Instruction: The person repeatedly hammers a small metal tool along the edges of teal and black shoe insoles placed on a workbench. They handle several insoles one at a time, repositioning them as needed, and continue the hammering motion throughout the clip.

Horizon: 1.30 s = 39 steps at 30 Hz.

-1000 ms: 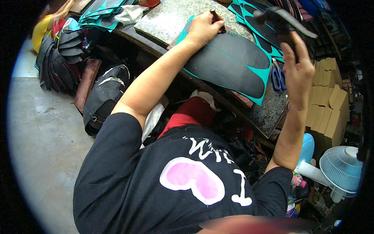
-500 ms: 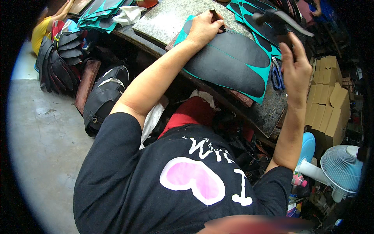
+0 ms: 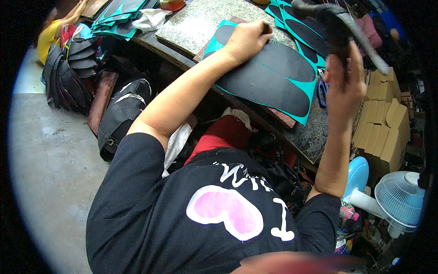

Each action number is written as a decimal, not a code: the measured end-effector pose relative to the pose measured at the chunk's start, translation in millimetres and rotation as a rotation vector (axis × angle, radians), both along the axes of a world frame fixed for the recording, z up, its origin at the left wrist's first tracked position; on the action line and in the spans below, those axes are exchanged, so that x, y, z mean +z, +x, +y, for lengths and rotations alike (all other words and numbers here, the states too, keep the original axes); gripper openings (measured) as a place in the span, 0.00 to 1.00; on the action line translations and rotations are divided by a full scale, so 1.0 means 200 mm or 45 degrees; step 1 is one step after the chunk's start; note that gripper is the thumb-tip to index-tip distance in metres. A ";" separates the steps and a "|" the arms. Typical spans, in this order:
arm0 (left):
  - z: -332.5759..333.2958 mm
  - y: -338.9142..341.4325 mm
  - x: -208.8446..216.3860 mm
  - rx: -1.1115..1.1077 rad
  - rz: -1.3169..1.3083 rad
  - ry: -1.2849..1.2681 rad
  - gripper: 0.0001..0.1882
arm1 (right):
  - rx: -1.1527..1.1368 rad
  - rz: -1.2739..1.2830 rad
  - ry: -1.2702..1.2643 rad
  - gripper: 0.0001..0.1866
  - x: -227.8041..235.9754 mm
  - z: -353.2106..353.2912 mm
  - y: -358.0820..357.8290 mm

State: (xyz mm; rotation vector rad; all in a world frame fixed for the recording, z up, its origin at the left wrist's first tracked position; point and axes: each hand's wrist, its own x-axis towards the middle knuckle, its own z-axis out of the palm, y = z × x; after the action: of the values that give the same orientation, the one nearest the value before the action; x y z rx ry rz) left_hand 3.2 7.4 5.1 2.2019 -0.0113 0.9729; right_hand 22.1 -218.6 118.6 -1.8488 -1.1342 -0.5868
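My left hand (image 3: pixel 246 43) is closed round a short dark punch (image 3: pixel 266 28), held upright at the far edge of a black piece with teal borders. That sheet of black sole-shaped pieces (image 3: pixel 273 91) lies over a reddish board (image 3: pixel 282 118) on the bench. Faint small marks run along the piece beside the punch. Raised at the right, my right hand (image 3: pixel 345 84) is wrapped round the dark handle of a hammer (image 3: pixel 335 25), its head blurred by motion. Blue-handled scissors (image 3: pixel 322 92) lie below it, partly hidden by that hand.
A speckled stone slab (image 3: pixel 194 20) covers the bench's far side. More teal-edged sheets (image 3: pixel 119 16) are stacked at the far left, with others (image 3: pixel 299 27) at the far right. Cardboard boxes (image 3: pixel 383 123) and a fan (image 3: pixel 398 196) stand right. A person in yellow (image 3: pixel 49 39) is far left.
My left hand and the punch have shifted slightly right along the piece. The hammer has swung, its head now further right and lower on that side. The sheet has barely moved.
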 end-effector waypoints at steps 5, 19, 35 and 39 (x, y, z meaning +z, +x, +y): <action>-0.03 0.03 0.00 -0.011 -0.037 -0.002 0.10 | -0.349 0.051 -0.496 0.21 -0.14 -0.02 0.02; 0.14 -0.06 -0.03 -0.046 0.040 -0.920 0.08 | -0.197 0.243 -0.432 0.24 -0.13 -0.05 0.04; 0.03 -0.09 0.04 0.076 0.048 0.387 0.10 | -0.237 0.160 -0.471 0.21 -0.13 0.07 0.01; 0.08 -0.07 -0.01 -0.003 0.104 -0.839 0.07 | -0.349 0.102 -0.477 0.23 -0.13 -0.03 0.06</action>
State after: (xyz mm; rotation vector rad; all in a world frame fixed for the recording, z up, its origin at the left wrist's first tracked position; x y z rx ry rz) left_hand -9.9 24.3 3.2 1.6259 0.3024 0.7446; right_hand 34.9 -224.8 93.4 -2.3534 -0.9937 -0.4685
